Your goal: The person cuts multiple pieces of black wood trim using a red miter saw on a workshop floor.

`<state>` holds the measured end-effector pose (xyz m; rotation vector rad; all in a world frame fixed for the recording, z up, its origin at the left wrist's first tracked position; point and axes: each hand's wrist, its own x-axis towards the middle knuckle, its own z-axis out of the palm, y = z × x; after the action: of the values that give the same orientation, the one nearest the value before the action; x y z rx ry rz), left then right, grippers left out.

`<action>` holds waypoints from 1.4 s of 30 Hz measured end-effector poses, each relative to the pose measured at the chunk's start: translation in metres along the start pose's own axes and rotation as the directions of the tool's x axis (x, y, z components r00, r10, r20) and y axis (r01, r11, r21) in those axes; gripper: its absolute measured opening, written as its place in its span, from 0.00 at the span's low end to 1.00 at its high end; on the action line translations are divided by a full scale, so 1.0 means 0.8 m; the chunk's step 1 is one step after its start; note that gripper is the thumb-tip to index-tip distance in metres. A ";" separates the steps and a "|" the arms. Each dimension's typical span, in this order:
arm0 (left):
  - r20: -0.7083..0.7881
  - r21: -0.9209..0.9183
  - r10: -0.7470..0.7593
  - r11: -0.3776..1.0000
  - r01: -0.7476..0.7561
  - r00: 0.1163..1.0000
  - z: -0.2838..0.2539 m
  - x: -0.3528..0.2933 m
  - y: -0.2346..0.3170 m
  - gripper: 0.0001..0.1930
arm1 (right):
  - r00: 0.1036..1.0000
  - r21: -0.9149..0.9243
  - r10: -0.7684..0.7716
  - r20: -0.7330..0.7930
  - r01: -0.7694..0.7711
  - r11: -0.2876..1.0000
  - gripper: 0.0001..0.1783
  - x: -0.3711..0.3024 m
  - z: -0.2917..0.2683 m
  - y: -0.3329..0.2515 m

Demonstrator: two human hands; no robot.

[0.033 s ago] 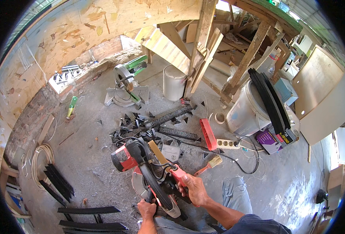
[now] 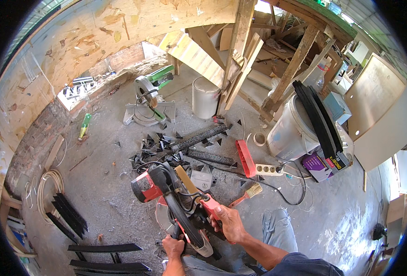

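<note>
Saw [image 2: 181, 216] on the floor, right in front of the person's jeans [image 2: 279, 232], near the black offcuts [image 2: 155, 145]; step in hand looks like working the saw, likely lining up or cutting; cannot tell if the blade is turning; a downstroke would call for a firm right grip, with left fingers kept clear of the blade; right hand [image 2: 231, 224] wrapped round the red handle [image 2: 209, 206], thumb along its top, little gap; left hand [image 2: 173, 247] low at the saw's near left side, fingers curled in narrow by something dark; cannot tell if it grips that or just rests there; brush [image 2: 249, 193] just right of the saw; black strips [image 2: 104, 248] lower left, apart from both hands.
</note>
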<state>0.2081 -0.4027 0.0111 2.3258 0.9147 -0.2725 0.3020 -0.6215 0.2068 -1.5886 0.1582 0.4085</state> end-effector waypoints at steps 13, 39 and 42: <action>-0.009 0.016 0.012 1.000 -0.012 1.000 0.003 0.000 0.000 0.23 | 1.000 0.026 0.007 -0.013 -0.007 1.000 0.38 -0.001 0.000 0.004; 0.001 0.036 0.004 0.999 -0.004 1.000 -0.001 0.000 0.001 0.24 | 1.000 -0.006 -0.007 -0.002 0.007 1.000 0.38 -0.003 0.000 0.003; -0.004 0.032 0.015 0.999 -0.015 1.000 0.000 0.001 -0.001 0.24 | 1.000 -0.007 -0.010 0.000 0.010 1.000 0.38 -0.003 0.000 0.002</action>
<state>0.2081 -0.4019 0.0102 2.3620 0.9005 -0.2783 0.2992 -0.6221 0.2059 -1.5959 0.1488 0.4019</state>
